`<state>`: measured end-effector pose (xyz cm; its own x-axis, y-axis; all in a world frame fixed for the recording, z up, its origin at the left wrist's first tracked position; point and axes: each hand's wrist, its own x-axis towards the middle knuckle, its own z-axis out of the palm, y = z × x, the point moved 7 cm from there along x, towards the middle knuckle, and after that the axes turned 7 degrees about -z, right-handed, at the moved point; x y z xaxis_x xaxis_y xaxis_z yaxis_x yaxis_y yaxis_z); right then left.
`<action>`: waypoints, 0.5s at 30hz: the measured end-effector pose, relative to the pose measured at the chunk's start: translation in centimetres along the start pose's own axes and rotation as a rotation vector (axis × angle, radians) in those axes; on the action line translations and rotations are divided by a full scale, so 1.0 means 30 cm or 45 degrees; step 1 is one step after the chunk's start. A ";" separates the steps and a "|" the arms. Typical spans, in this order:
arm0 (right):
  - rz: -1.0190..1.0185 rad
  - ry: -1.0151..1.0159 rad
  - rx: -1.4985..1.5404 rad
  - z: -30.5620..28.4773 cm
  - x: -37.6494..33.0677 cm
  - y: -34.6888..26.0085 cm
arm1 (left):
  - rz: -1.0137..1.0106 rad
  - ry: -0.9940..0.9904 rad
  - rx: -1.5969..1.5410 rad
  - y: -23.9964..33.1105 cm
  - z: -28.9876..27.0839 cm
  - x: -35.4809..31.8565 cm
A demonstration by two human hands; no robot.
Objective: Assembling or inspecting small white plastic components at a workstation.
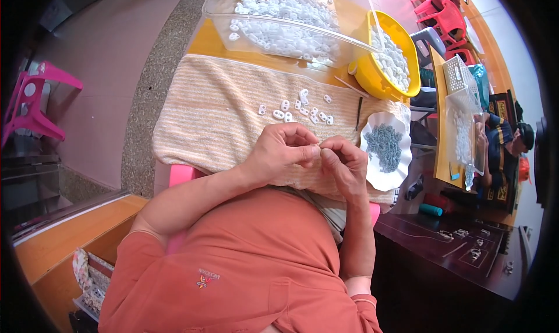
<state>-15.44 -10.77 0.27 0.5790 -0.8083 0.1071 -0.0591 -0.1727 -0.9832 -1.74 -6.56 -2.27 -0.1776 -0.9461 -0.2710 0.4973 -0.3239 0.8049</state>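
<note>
My left hand [283, 149] and my right hand [346, 165] meet fingertip to fingertip over the near part of a striped beige towel [204, 112]. Both are closed in a pinch. Whatever lies between the fingertips is too small and covered to name. Just beyond them, several small white plastic pieces [279, 114] with holes lie loose on the towel. To the right of my right hand stands a white wavy-rimmed dish [391, 181] holding a heap of small grey-blue parts [382, 148].
A clear plastic bin [212, 7] full of white pieces stands at the far side. Beside it is a yellow basket [413, 80] of similar pieces. A thin dark tool [359, 113] lies by the dish. Pink stools stand left and far right; another person [502, 141] sits at right.
</note>
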 end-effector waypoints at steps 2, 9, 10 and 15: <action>0.060 0.029 -0.019 -0.011 -0.004 0.021 | -0.042 0.011 -0.040 0.003 -0.001 -0.002; 0.049 0.110 0.108 -0.004 -0.004 0.033 | -0.141 -0.030 -0.226 -0.013 -0.004 -0.003; 0.045 0.109 0.136 -0.001 -0.004 0.031 | -0.142 -0.030 -0.227 -0.013 -0.005 -0.003; 0.046 0.109 0.191 0.001 -0.006 0.038 | -0.153 -0.039 -0.230 -0.014 -0.003 -0.002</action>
<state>-15.59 -10.79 -0.89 0.5068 -0.8586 0.0770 0.0472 -0.0615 -0.9970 -1.85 -6.36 -2.62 -0.2688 -0.9008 -0.3410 0.6148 -0.4330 0.6592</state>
